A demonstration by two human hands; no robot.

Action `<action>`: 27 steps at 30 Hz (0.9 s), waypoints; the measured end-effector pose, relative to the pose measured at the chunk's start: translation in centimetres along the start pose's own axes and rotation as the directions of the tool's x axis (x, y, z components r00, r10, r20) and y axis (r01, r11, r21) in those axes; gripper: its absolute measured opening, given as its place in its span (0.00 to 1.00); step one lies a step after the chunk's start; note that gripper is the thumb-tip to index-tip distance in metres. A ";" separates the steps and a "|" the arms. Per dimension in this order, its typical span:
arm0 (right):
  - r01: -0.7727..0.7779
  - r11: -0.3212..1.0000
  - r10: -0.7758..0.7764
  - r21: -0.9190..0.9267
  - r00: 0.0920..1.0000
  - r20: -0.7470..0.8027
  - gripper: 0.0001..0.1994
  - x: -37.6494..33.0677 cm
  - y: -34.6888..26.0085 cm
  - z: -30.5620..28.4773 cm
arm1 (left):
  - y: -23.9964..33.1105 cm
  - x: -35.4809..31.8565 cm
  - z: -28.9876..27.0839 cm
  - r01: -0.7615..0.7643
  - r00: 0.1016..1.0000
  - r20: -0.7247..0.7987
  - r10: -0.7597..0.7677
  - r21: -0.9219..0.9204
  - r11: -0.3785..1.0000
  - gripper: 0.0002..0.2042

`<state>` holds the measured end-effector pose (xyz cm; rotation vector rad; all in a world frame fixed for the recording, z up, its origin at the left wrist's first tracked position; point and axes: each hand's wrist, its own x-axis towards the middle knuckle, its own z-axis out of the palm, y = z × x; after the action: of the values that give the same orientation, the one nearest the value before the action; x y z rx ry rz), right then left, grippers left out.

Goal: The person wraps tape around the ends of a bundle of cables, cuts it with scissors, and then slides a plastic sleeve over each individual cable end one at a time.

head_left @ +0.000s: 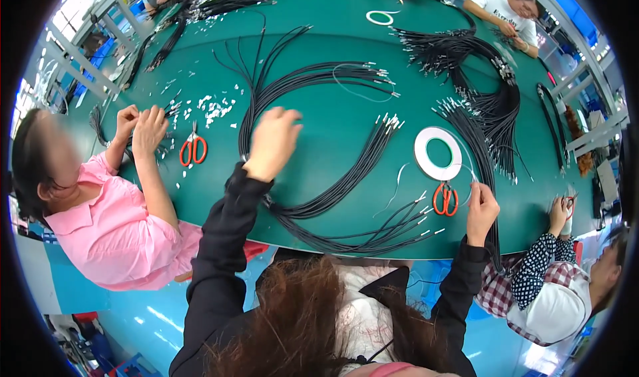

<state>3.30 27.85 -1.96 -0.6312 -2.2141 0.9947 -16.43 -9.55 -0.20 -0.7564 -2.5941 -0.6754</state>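
Note:
My right hand [482, 212] is closed in a pinch on a thin strip of white tape [466, 152], whose line curves up toward a white tape roll [421, 153] lying flat on the table. Red-handled scissors [445, 199] lie just below that roll, left of my right hand. Over the left part of a black cable bundle [336, 194] is my left hand [274, 144], its fingers curled together; what they hold, if anything, is hidden. The bundle bends round below this hand, and its pale-tipped ends fan out to the right. More black cables [286, 87] spread above it.
Green table [359, 131] carries thick piles of black cables [459, 54] at right. At left lie white scraps [216, 109] and other red-handled scissors [193, 149]. A person in pink [123, 240] works at my left, another [549, 294] at my right; others sit across.

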 end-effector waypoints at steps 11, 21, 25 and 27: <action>-0.002 1.000 0.000 -0.014 0.994 -0.112 0.09 -4.9 0.8 -0.3 | -5.6 12.3 16.5 -0.242 0.951 0.185 0.247 -0.049 0.969 0.16; -0.074 0.987 0.091 0.141 0.989 -0.119 0.09 -4.8 3.2 0.4 | -2.3 12.4 7.0 0.105 0.972 0.233 0.038 -0.568 0.816 0.08; -0.228 0.948 0.239 0.224 0.971 -0.020 0.09 -5.2 3.2 0.0 | 4.9 8.1 -0.4 0.289 0.955 0.284 -0.088 -0.813 0.505 0.06; -0.239 0.937 0.258 0.254 0.965 -0.042 0.09 -5.8 4.3 -0.1 | 6.5 6.5 -2.4 0.351 0.934 0.344 -0.098 -0.832 0.429 0.10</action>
<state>8.05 26.77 -7.25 -0.8324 -1.9353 1.3278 -17.41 -3.34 6.91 -0.7614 -2.4124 -2.2877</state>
